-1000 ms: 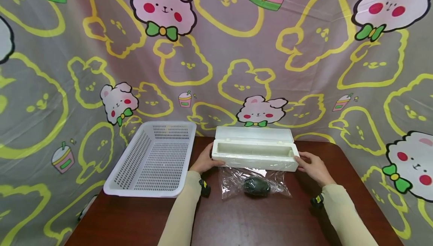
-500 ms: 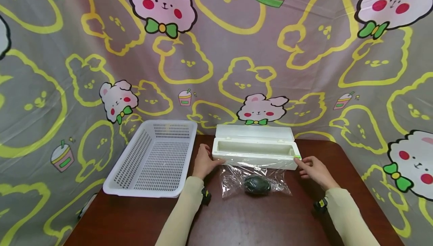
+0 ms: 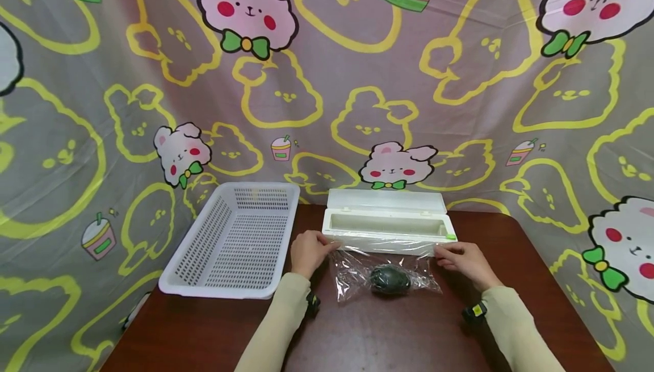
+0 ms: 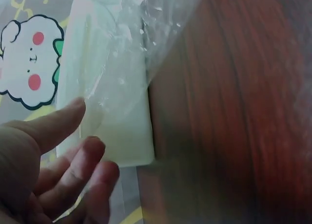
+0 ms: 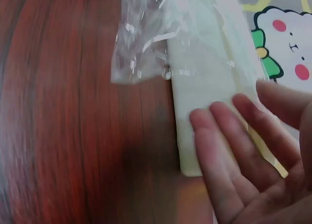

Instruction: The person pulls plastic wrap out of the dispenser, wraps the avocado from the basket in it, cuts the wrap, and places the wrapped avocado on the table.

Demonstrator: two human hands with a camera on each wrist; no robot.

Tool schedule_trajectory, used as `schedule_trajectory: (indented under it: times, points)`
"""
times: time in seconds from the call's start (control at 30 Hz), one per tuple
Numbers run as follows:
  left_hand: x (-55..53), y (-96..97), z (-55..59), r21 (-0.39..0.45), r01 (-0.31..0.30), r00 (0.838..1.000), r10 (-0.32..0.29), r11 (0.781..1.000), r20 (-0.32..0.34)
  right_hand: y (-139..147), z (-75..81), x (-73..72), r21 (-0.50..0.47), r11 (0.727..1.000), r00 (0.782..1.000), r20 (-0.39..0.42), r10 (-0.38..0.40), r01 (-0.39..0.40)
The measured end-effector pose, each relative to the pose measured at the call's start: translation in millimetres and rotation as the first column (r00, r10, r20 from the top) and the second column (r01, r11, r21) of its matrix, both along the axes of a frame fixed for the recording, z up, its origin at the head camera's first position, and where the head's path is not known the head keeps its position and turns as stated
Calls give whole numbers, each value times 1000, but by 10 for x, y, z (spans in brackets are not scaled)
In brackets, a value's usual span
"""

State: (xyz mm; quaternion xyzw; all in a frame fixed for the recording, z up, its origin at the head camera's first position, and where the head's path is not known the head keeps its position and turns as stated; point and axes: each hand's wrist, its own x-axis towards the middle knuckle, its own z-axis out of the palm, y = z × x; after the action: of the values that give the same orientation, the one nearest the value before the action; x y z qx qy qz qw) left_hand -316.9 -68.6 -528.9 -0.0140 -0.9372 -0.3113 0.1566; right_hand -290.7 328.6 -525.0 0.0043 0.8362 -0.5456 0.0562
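A white cling film dispenser box (image 3: 390, 244) lies across the table with its lid (image 3: 385, 200) raised at the back. Clear cling film (image 3: 352, 272) drapes from its front over a dark green, oval, avocado-like object (image 3: 390, 279). At the box's left front corner is my left hand (image 3: 307, 253), its thumb (image 4: 63, 119) stretched over the box end near the film and apart from the bent fingers. My right hand (image 3: 467, 261) is at the right front corner, with loosely extended fingers (image 5: 234, 136) over the box front and thumb spread away. A green slider (image 3: 451, 237) shows at the box's right end.
A white perforated plastic basket (image 3: 176, 270) stands on the left of the brown table (image 3: 388, 338), close beside my left hand. Behind the table hangs a curtain (image 3: 306, 76) printed with cartoon rabbits.
My right hand has moved left from the box's right end to its front corner, uncovering the green slider. My left hand has drawn back from the left end toward the front corner.
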Motion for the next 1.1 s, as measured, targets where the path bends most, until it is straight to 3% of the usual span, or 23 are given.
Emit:
schedule_trajectory:
  times: [0.17,0.4,0.5,0.63,0.8,1.1]
  points:
    - [29,43,36,17,37,999,-36,999,-11,-33,7,-1,-35,999,998,-50,-39,37]
    - [61,101,102,115,172,985,-173,978,-6,-54,9,-3,-138,990,995,-98,-15,2]
    - [81,110,122,199,242,969,-248,950,9,-66,17,7,-152,988,992,-126,-6,-14]
    - [102,112,151,323,315,940,-340,892,22,-79,40,30,-145,989,988,-155,-1,-22]
    - [118,105,181,388,344,921,-387,855,36,-79,68,51,-107,994,985,-172,-10,-8]
    - [147,95,231,520,375,880,-471,768,62,-69,87,85,-92,995,977,-210,21,-41]
